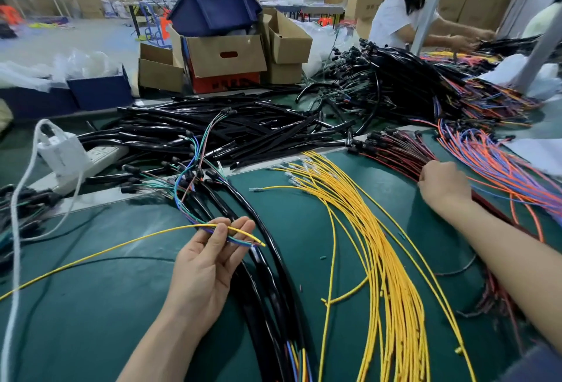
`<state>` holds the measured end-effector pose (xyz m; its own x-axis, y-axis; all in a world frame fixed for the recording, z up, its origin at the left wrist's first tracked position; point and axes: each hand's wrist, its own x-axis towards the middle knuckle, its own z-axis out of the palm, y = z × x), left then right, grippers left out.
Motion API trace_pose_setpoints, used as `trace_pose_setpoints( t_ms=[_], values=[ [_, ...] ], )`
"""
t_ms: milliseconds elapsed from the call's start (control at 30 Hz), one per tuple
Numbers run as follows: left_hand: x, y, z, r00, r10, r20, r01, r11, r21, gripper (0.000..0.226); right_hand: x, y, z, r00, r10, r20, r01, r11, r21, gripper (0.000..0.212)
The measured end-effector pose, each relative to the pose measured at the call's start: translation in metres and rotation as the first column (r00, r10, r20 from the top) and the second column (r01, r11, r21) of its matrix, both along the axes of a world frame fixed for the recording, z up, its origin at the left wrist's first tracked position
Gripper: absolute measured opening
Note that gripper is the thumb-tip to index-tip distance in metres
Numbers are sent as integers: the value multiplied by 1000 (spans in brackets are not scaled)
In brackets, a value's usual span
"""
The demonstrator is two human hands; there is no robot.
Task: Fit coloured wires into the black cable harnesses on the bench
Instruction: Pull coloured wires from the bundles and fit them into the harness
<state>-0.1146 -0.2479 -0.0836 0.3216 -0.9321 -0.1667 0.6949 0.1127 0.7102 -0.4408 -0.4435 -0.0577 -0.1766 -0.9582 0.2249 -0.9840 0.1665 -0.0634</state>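
My left hand [206, 263] is palm up over the green bench, and its thumb pinches a small bunch of wires [240, 237] against the fingers: one long yellow wire plus blue, green and purple ends. Black cable harnesses [267, 275] run under this hand toward me. A fan of yellow wires [374, 244] lies in the middle. My right hand [442, 185] reaches to the right, fingers curled down into the bundle of dark red wires [395, 153]; what the fingertips hold is hidden.
A pile of black harness sleeves [231, 132] lies further back. Orange and purple wires [498, 162] spread at the right. A white power strip [91, 159] with a white cord sits at the left. Cardboard boxes [225, 53] stand behind. A person [398, 13] works at the far right.
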Motion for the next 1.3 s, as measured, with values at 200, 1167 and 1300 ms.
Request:
trace_pose_setpoints(
  t_ms=[200, 1167, 1300],
  values=[
    [0, 2, 3, 999, -51, 5, 51, 999, -8, 16, 2, -6, 17, 992, 2, 123, -33, 970, 243, 17],
    [-1, 8, 6, 995, -99, -14, 98, 995, -24, 18, 133, 65, 55, 674, 550, 493, -702, 685, 195, 21],
    [0, 8, 6, 995, -93, -30, 92, 995, -30, 18, 110, 61, 31, 738, 593, 323, -659, 737, 152, 21]
  ],
)
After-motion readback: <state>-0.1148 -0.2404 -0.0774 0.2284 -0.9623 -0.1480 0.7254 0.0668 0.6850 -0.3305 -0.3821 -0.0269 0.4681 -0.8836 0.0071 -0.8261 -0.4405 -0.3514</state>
